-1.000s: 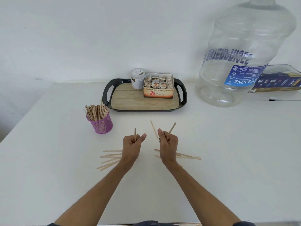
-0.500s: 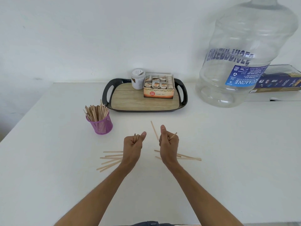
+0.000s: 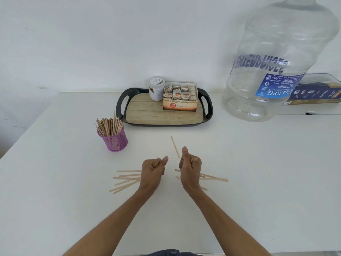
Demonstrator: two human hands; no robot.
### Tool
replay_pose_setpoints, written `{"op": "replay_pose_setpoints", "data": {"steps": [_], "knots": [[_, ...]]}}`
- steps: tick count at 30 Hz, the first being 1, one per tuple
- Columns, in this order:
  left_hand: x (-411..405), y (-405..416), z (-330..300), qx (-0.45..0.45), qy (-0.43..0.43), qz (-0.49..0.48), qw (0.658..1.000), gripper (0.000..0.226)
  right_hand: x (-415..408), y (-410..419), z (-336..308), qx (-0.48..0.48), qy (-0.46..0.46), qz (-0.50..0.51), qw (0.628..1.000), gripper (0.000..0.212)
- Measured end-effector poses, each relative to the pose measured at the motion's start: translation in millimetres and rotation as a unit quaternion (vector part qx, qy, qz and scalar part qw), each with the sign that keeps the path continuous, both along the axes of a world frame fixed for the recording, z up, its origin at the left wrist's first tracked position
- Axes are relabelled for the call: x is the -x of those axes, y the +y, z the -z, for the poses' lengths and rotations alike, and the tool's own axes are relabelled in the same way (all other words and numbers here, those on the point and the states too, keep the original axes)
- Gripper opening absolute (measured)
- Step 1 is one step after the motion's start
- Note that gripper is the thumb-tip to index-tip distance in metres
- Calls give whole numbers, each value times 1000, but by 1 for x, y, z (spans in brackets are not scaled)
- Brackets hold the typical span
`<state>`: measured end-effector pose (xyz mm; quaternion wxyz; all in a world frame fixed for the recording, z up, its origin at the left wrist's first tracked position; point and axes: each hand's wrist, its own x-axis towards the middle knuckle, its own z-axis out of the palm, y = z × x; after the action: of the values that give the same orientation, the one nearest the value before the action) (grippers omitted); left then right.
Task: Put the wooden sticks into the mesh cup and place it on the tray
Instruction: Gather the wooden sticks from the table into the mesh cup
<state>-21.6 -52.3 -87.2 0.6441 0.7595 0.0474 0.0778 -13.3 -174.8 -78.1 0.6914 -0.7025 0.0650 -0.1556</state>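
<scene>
A purple mesh cup (image 3: 114,142) full of wooden sticks stands on the white table, left of and in front of the black tray (image 3: 121,108). My left hand (image 3: 153,170) is a fist around a wooden stick, thumb up. My right hand (image 3: 190,168) is likewise closed on a stick. Loose sticks (image 3: 127,180) fan out on the table left of my left hand, and more sticks (image 3: 214,177) lie right of my right hand. One single stick (image 3: 175,146) lies between the hands and the tray.
The tray has a wood-pattern floor and holds a white jar (image 3: 156,88) and a box of tea bags (image 3: 180,97) at its back. A big clear water bottle (image 3: 276,58) stands at the right, a dark box (image 3: 317,91) behind it.
The sticks in both fists have slid down into the hands, so only short ends show now. Both hands stay in nearly the same place.
</scene>
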Motion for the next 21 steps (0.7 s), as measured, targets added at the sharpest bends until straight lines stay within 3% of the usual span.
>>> {"op": "replay_pose_setpoints", "data": {"steps": [10, 16, 21], "knots": [[0, -3, -12, 0, -14, -1, 1000, 63, 3, 1, -2, 38, -9, -18, 999, 61], [13, -4, 4, 8, 14, -31, 999, 63, 14, 1, 19, 54, 82, -50, 994, 62], [11, 0, 6, 28, 16, -24, 999, 62, 12, -1, 15, 49, 28, -53, 997, 60]]}}
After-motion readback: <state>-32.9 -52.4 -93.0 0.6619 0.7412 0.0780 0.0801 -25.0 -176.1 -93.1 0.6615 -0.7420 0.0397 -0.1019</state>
